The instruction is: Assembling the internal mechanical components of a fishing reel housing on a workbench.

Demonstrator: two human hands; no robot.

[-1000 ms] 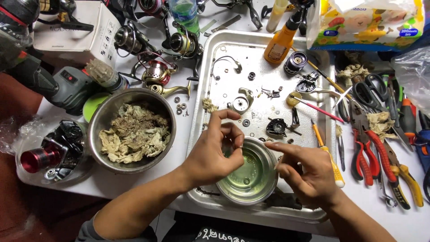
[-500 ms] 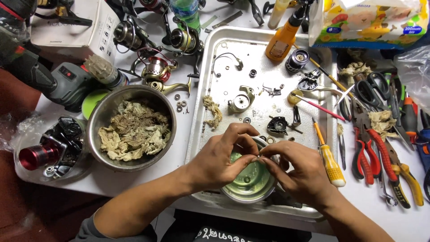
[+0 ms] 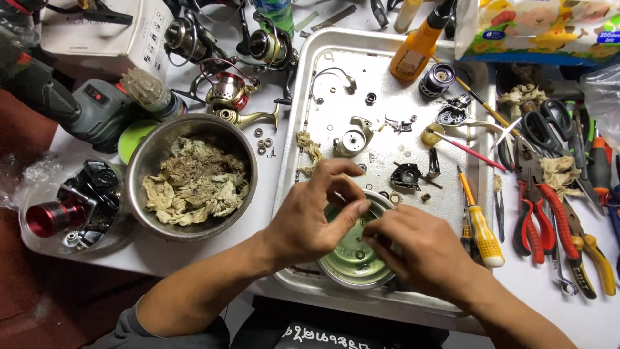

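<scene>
— What lies nearest on the counter (image 3: pixel 213 255)?

— Both hands, over a small round dish of greenish liquid (image 3: pixel 352 249) that sits at the near end of a metal tray (image 3: pixel 303 129). The left hand (image 3: pixel 310 216) curls above the dish's left rim, thumb and forefinger nearly closed; the right hand (image 3: pixel 423 249) meets it from the right, fingertips pinched together. The grip of each seems to close on something tiny between them, but I cannot tell what it is.

— And beside them?

— To the left, a steel bowl (image 3: pixel 139 178) full of crumpled, soiled tissue, and a clear tub with a red reel part (image 3: pixel 45 216). To the right, a yellow-handled screwdriver (image 3: pixel 481 226), then red-handled pliers (image 3: pixel 549 213) and scissors (image 3: pixel 549 123) well apart from the dish.

— Farther along the tray?

— Loose reel parts, washers and a wire bail are scattered on it, with an orange squeeze bottle (image 3: pixel 416 45) at its far end.

— The far edge?

— Fishing reels (image 3: pixel 226 90) just left of the tray, a grey power tool (image 3: pixel 97 113), a white box (image 3: pixel 97 32) and a pack of tissues (image 3: pixel 536 29). The counter is white and crowded; dark red floor shows at the left.
</scene>
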